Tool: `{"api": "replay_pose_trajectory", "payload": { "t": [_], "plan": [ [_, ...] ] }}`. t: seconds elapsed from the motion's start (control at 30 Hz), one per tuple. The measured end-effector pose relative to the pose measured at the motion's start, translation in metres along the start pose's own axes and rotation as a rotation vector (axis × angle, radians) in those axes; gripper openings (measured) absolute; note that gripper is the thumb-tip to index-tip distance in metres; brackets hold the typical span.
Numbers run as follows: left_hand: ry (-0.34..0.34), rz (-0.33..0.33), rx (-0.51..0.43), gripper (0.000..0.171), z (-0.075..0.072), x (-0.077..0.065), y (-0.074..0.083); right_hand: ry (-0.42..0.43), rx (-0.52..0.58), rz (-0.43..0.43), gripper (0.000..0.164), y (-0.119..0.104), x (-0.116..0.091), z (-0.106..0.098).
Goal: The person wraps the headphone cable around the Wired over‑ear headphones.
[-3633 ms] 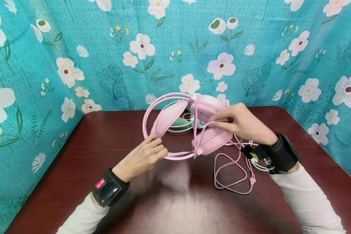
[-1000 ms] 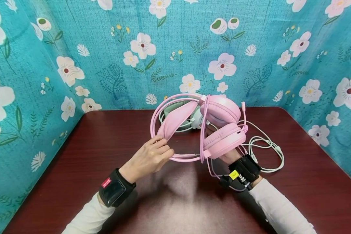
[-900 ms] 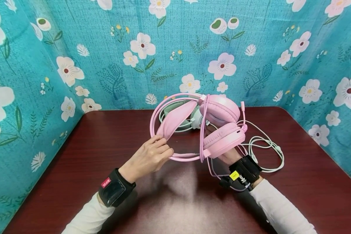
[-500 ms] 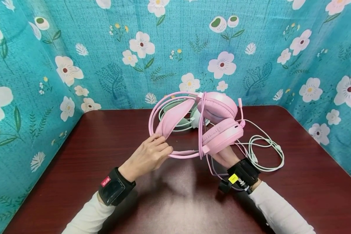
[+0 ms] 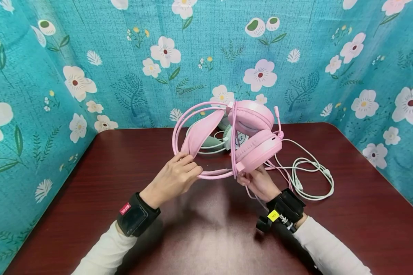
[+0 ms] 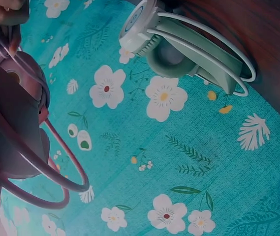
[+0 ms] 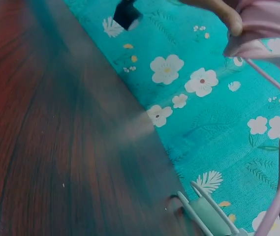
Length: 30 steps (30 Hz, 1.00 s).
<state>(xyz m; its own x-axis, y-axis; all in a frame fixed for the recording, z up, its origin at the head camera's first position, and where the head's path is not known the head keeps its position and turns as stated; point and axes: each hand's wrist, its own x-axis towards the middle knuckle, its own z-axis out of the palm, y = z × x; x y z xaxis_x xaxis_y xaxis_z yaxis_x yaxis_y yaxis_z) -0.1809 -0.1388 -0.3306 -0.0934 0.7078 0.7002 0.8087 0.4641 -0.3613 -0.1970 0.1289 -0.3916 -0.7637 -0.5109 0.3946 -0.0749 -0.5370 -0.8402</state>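
Observation:
A pink headset [image 5: 258, 151] with a small boom microphone [image 5: 277, 112] is held above the table, its ear cups to the right. My left hand [image 5: 173, 179] grips its headband and inner pad at the left end. Pink cable [image 5: 234, 137] runs in loops round the headset beside the ear cups. Below the lower cup, my right hand [image 5: 261, 185] pinches the cable with curled fingertips; the cup hides part of this grip. In the left wrist view, the right fingers [image 6: 13, 42] are at the cable loops. The left hand [image 7: 223, 17] also shows in the right wrist view.
A mint-green and white headset [image 5: 211, 143] lies on the dark wooden table [image 5: 130, 160] behind the pink one. Its pale cable [image 5: 313, 196] is coiled at the right. A floral curtain [image 5: 206, 57] surrounds the table's back and sides.
The right hand went from in front of the ear cups to behind and below them, and now shows under the lower cup. More cable loops wrap the headset, which has risen slightly.

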Motion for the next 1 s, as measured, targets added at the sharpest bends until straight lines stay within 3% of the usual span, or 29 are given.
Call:
{"api": "replay_pose_trajectory", "payload": {
  "t": [0.23,0.43,0.53,0.73,1.0],
  "plan": [
    [-0.026,0.002,-0.012,0.020,-0.001,0.001,-0.003,-0.025,0.006,0.034,0.027,-0.002,-0.004,0.002],
    [-0.044,-0.012,0.013,0.029,-0.001,0.004,-0.003,-0.082,0.029,0.097,0.033,-0.004,-0.005,0.013],
    [-0.055,-0.018,0.033,0.036,-0.002,0.004,-0.003,-0.090,-0.097,0.118,0.028,-0.006,-0.006,0.018],
    [-0.063,-0.022,0.041,0.039,-0.004,0.001,-0.004,-0.039,-0.506,0.166,0.032,-0.021,-0.008,0.029],
    [-0.065,-0.026,0.048,0.040,-0.006,0.000,-0.002,-0.041,-0.657,0.267,0.031,-0.038,-0.009,0.040]
  ]
}}
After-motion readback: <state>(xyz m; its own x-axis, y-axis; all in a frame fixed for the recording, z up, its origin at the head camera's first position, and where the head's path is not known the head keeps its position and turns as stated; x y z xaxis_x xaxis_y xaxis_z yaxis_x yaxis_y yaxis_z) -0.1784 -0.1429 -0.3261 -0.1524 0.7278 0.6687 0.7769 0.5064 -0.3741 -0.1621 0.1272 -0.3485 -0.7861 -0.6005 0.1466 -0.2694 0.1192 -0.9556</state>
